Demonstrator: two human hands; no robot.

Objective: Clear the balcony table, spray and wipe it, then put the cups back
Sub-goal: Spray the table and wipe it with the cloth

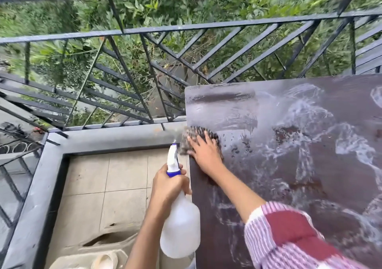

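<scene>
The dark brown table top (pixel 268 107) fills the right side, wet and streaked with white foam. My right hand (pixel 204 153) lies flat with spread fingers on a dark patterned cloth (pixel 194 133) at the table's left edge. My left hand (pixel 167 184) grips the neck of a white spray bottle (pixel 180 225) with a blue collar, held over the floor just left of the table, nozzle pointing away. No cups are in view.
A black metal railing (pixel 144 66) runs along the far side and the left, on a grey ledge (pixel 103 139). Beige floor tiles (pixel 99 186) lie left of the table. A pale cloth or bag (pixel 107 260) lies on the floor at the bottom.
</scene>
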